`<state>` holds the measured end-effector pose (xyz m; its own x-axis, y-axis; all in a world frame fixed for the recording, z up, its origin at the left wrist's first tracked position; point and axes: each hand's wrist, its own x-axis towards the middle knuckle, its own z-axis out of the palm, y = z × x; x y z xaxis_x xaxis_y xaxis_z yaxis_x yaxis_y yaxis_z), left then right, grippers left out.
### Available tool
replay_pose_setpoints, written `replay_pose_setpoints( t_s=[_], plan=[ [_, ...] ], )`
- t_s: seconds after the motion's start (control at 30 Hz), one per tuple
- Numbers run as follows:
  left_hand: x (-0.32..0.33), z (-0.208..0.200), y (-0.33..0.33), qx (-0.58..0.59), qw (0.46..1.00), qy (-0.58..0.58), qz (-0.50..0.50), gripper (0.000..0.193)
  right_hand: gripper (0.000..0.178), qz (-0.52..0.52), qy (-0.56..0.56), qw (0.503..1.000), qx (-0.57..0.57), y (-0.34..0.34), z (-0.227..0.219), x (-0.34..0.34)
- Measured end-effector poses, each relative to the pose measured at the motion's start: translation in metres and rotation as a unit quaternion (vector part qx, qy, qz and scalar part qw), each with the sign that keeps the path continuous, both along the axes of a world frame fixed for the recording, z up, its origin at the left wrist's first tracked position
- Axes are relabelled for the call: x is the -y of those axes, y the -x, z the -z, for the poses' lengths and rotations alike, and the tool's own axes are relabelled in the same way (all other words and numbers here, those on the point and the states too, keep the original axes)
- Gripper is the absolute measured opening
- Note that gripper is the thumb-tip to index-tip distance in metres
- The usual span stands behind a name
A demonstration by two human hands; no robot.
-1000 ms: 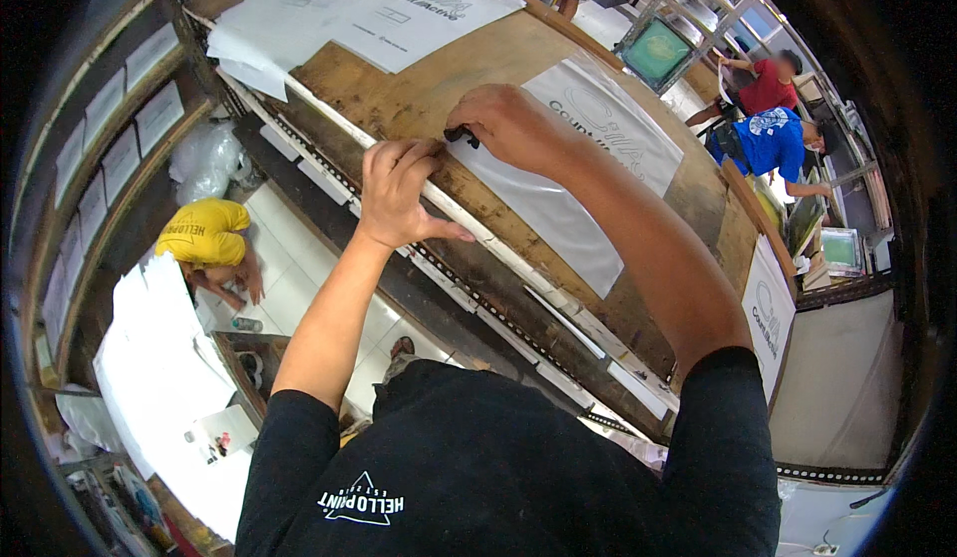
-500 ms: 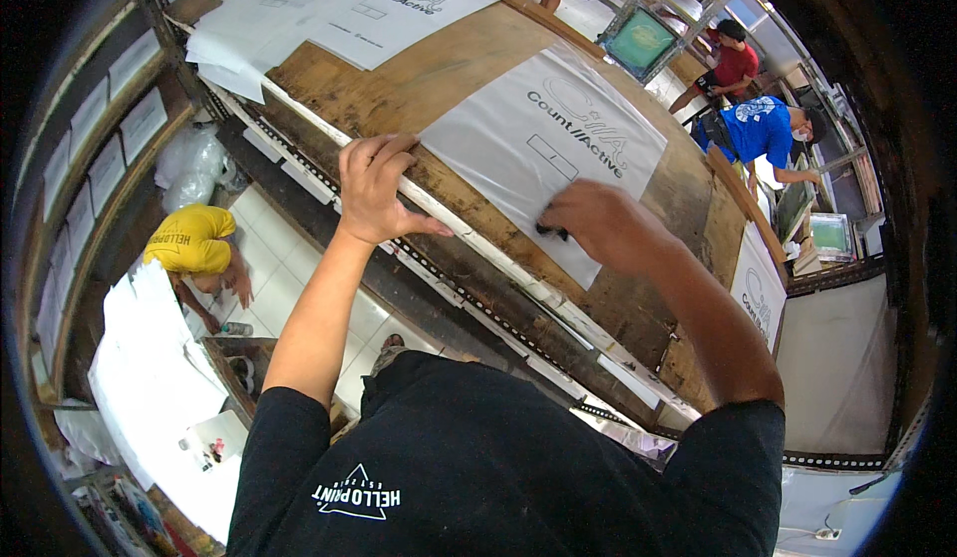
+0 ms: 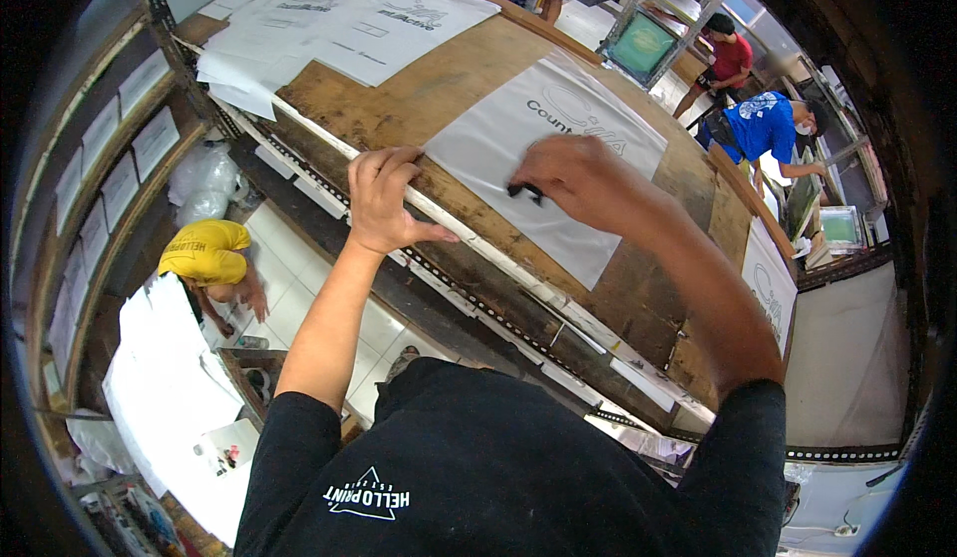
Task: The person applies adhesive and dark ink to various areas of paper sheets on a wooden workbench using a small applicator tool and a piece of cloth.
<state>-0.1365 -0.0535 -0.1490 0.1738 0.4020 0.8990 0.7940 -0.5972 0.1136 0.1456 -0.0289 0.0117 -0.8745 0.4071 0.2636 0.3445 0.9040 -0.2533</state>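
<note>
Right hand (image 3: 573, 178): fingers pinching a small black piece (image 3: 524, 192), blurred, exact shape unreadable. Its visible long axis lies roughly sideways, right end slightly lower. It's over the middle of a pale sheet (image 3: 486, 148); can't tell if pressed on it. Left hand (image 3: 384, 198): fingers curled over the desk's front edge, thumb spread out along it.

Sheet lies flat on the brown desk (image 3: 389, 114). Lettering lines run roughly parallel to the front edge, letter tops toward the far side; in view the sheet's longest side is the near one, but fisheye bend leaves the true long axis unclear. More printed sheets (image 3: 339, 19) overlap at the desk's left end, another sheet (image 3: 768, 273) at the right. Crouching person in yellow (image 3: 204, 251) on the floor, lower left.
</note>
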Motion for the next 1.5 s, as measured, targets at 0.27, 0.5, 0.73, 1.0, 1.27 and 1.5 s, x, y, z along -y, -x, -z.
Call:
replay_pose_setpoints(
  t_s=[0.27,0.5,0.73,1.0,1.27,1.5],
  plan=[
    [0.0,0.002,-0.003,0.017,0.999,-0.027,0.011,0.1,0.016,0.002,-0.029,0.999,-0.024,0.095,0.038,-0.058],
    [0.0,0.005,-0.002,0.009,1.0,0.002,0.006,0.101,0.016,0.017,0.007,0.995,0.094,0.068,0.03,-0.04],
    [-0.003,0.007,0.002,0.005,1.0,0.01,0.0,0.102,0.023,0.001,0.045,0.991,0.126,-0.015,0.017,0.021],
    [-0.003,0.008,-0.001,0.004,1.0,0.0,-0.004,0.099,0.028,0.084,0.101,0.973,0.188,-0.067,-0.003,0.081],
    [-0.009,0.011,-0.001,0.001,1.0,-0.017,0.011,0.099,0.025,0.111,0.081,0.959,0.248,-0.08,-0.01,0.09],
    [-0.001,0.008,0.005,-0.02,0.999,0.011,0.022,0.105,0.018,0.138,0.313,0.935,0.089,-0.136,-0.057,0.105]
  ],
)
